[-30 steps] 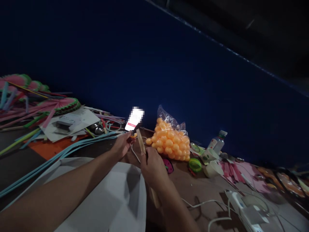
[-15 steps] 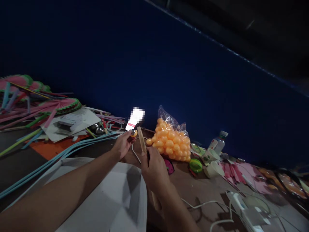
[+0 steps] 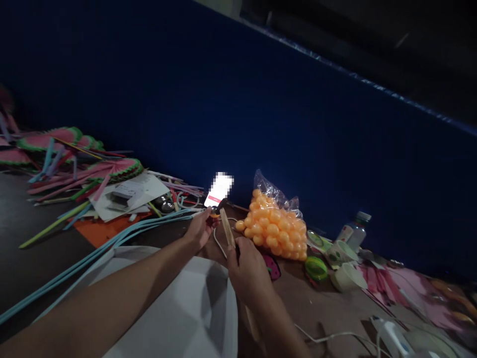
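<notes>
My left hand (image 3: pixel 199 229) pinches a small shiny metal ball (image 3: pixel 215 211) with an orange tint on its lower side. Wrapped in my right hand (image 3: pixel 250 266) is a flat wooden stick (image 3: pixel 227 227), its upper end pointing away from me and close beside the ball; its lower part shows below the wrist. Just beyond the ball stands a lit phone (image 3: pixel 218 191) with a blurred screen. A clear plastic bag (image 3: pixel 278 226) full of orange balls sits to the right of my hands, and one loose orange ball (image 3: pixel 240 225) lies at its left edge.
A white tray (image 3: pixel 179 308) lies under my forearms. Watermelon-patterned paper fans (image 3: pixel 115 169), blue tubes (image 3: pixel 149 223) and more metal balls (image 3: pixel 167 207) are on the left. Paper cups (image 3: pixel 348 277), a bottle (image 3: pixel 356 231) and a white power strip (image 3: pixel 391 338) stand or lie on the right.
The view has shifted, so everything appears a little further right and lower. My hands keep the same grips on the ball and the stick.
</notes>
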The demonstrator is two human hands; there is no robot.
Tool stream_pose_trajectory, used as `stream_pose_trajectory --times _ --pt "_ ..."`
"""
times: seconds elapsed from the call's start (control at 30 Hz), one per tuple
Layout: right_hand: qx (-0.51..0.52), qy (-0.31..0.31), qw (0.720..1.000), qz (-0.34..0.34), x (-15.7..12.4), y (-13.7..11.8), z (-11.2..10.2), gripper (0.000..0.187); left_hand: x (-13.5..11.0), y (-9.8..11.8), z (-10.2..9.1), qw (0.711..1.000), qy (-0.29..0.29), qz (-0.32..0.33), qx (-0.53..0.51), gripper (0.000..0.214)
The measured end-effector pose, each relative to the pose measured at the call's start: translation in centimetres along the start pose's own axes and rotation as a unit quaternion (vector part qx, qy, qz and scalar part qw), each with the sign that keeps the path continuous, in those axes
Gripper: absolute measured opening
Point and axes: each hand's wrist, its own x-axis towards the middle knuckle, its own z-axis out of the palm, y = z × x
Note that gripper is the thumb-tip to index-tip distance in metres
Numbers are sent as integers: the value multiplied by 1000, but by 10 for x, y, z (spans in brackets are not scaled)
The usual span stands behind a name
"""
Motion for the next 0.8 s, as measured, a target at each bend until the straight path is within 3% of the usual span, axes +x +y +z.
stream_pose_trajectory --times 0.8 --pt "13 -5 1000 21 2 -1 -1 16 4 -3 -4 1000 11 -9 19 17"
